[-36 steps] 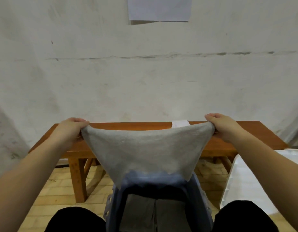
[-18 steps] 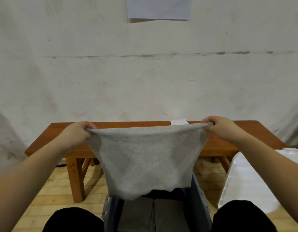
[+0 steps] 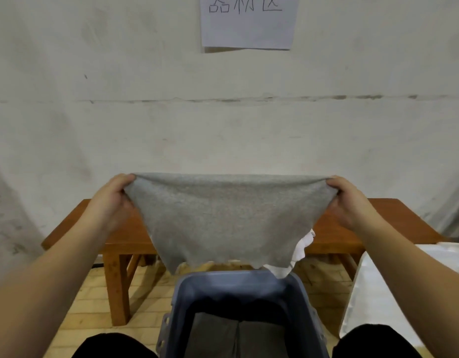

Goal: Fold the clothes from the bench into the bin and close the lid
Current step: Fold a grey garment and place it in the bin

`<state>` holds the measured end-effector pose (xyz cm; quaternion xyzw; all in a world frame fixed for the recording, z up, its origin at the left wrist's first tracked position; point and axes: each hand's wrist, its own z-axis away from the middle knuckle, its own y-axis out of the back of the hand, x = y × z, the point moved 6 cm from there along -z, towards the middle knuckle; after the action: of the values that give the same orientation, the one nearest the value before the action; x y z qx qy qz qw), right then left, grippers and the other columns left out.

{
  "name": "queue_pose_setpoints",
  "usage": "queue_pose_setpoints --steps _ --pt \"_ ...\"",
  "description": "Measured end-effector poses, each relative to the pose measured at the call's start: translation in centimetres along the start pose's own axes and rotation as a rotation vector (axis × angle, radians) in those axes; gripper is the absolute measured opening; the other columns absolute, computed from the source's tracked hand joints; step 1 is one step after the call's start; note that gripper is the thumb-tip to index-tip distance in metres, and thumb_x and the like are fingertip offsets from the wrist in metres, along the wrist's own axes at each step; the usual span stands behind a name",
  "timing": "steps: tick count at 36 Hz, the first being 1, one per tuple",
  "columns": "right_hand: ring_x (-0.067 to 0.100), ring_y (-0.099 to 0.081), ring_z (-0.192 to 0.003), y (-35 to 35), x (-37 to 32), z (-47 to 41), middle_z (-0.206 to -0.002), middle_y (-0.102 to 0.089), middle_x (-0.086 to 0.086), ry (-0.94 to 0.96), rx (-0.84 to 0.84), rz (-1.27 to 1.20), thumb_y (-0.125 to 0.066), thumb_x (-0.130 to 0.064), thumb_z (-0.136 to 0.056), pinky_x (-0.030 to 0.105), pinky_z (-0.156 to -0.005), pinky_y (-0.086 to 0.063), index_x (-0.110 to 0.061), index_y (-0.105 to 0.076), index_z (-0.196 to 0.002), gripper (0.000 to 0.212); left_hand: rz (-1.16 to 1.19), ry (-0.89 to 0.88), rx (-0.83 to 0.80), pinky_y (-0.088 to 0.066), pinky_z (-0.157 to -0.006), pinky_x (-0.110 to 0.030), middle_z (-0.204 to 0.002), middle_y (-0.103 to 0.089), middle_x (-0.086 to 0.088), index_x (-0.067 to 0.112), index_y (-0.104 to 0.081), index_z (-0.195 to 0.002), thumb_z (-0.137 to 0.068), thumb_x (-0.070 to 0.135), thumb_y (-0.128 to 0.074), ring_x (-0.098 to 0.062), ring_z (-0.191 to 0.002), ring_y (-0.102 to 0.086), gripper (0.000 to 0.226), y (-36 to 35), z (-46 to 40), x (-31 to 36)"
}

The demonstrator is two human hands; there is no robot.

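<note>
Left hand (image 3: 112,202) at 9 o'clock and right hand (image 3: 351,202) at 3 o'clock each pinch a top corner of the grey knit fabric garment (image 3: 228,220), stretched taut in the air; fingertips hidden in its folds. It hangs above the blue plastic bin (image 3: 238,282) at 6 o'clock, screening most of the brown wooden bench (image 3: 393,223). A white cloth (image 3: 298,254) shows only partly behind its lower right edge; bin contents dark, indistinct.

garment (image 3: 223,218) heather grey | bin (image 3: 238,285) blue-grey | bench (image 3: 373,228) reddish-brown wood

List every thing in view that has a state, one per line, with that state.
Grey garment: held up, stretched between both hands above the bin.
Left hand: grips the garment's left corner.
Right hand: grips its right corner.
Blue bin: open, folded dark clothes inside.
White lid: off, beside the bin.
</note>
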<state>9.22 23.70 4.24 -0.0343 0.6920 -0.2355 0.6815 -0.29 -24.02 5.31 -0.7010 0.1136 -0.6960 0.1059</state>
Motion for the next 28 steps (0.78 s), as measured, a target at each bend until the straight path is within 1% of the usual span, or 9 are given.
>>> queue_pose_setpoints --steps 3,6,8,10,12,16,18,21,28 --pt "0.021 -0.065 -0.089 -1.9 0.0 0.1 -0.092 -0.068 0.009 -0.066 -0.034 -0.138 -0.046 -0.019 -0.099 0.039 -0.081 -0.051 -0.010 -0.062 -0.096 0.019 0.199 0.050 -0.008 -0.059 -0.070 -0.028 -0.092 -0.066 -0.002 0.014 -0.062 -0.097 -0.098 0.025 -0.054 -0.013 -0.081 -0.068 0.014 -1.3 -0.2 0.4" --pt "0.020 -0.070 -0.083 -3.6 -1.5 0.4 -0.084 -0.071 0.007 -0.025 -0.144 -0.291 -0.044 -0.018 -0.100 0.040 -0.079 -0.055 -0.012 -0.068 -0.081 0.031 0.348 0.087 -0.098 -0.059 -0.077 -0.036 -0.106 -0.071 -0.006 0.013 -0.064 -0.110 -0.077 0.027 -0.076 -0.019 -0.095 -0.071 0.037 -2.4 0.1 1.6" --pt "0.018 -0.070 -0.077 -4.7 -3.0 1.1 -0.075 -0.069 0.004 -0.007 -0.314 -0.359 -0.044 -0.018 -0.100 0.036 -0.077 -0.056 -0.013 -0.070 -0.072 0.038 0.432 0.079 -0.253 -0.059 -0.080 -0.039 -0.099 -0.074 -0.006 0.016 -0.073 -0.094 -0.059 0.029 -0.083 -0.020 -0.094 -0.072 0.039 -3.3 0.9 3.1" --pt "0.029 -0.069 -0.089 -6.7 -4.7 2.4 -0.085 -0.070 0.015 0.022 -0.534 -0.398 -0.040 -0.018 -0.102 0.042 -0.089 -0.053 -0.004 -0.068 -0.095 0.032 0.495 0.026 -0.391 -0.062 -0.073 -0.037 -0.078 -0.073 -0.002 0.020 -0.074 -0.075 -0.055 0.028 -0.088 -0.017 -0.078 -0.073 0.026 -4.4 1.8 4.8" --pt "0.042 -0.065 -0.094 -6.6 -6.8 3.1 -0.093 -0.065 0.030 0.203 -0.448 -0.272 -0.031 -0.016 -0.106 0.049 -0.092 -0.048 0.007 -0.056 -0.112 0.034 0.524 -0.055 -0.479 -0.061 -0.068 -0.033 -0.067 -0.068 0.002 0.020 -0.071 -0.072 -0.054 0.028 -0.094 -0.013 -0.066 -0.070 0.030 -5.8 2.3 6.2" --pt "0.016 -0.062 -0.067 -11.4 -7.0 4.0 -0.073 -0.065 0.005 0.202 -0.572 -0.034 -0.085 -0.034 -0.071 0.028 -0.067 -0.053 -0.019 -0.070 -0.081 0.024 0.347 -0.181 -0.615 -0.058 -0.076 -0.032 -0.084 -0.068 0.001 0.022 -0.070 -0.074 -0.063 0.036 -0.090 -0.017 -0.080 -0.067 0.027 -10.7 2.9 7.1" --pt "0.012 -0.061 -0.076 -12.9 -7.0 4.1 -0.081 -0.068 -0.002 0.307 -0.511 0.050 -0.079 -0.028 -0.079 0.029 -0.077 -0.050 -0.026 -0.073 -0.074 0.008 0.231 -0.221 -0.642 -0.056 -0.080 -0.032 -0.094 -0.070 0.001 0.022 -0.073 -0.074 -0.059 0.041 -0.091 -0.017 -0.087 -0.066 0.030 -13.3 3.8 6.9" --pt "0.010 -0.060 -0.079 -15.3 -5.9 4.8 -0.085 -0.070 -0.008 0.375 -0.465 0.153 -0.052 -0.006 -0.095 0.031 -0.083 -0.047 -0.029 -0.075 -0.072 0.040 0.110 -0.240 -0.654 -0.052 -0.081 -0.026 -0.104 -0.072 0.003 0.021 -0.077 -0.076 -0.057 0.047 -0.091 -0.014 -0.093 -0.064 0.035 -16.9 5.7 6.1" --pt "0.009 -0.069 -0.083 -18.6 -4.4 6.6 -0.089 -0.074 -0.005 0.440 -0.459 0.165 -0.052 0.002 -0.095 0.022 -0.074 -0.054 -0.027 -0.074 -0.072 0.043 0.164 -0.183 -0.766 -0.051 -0.098 -0.035 -0.109 -0.074 0.002 0.019 -0.080 -0.085 -0.068 0.032 -0.080 -0.019 -0.102 -0.068 0.021 -22.1 9.1 4.0"
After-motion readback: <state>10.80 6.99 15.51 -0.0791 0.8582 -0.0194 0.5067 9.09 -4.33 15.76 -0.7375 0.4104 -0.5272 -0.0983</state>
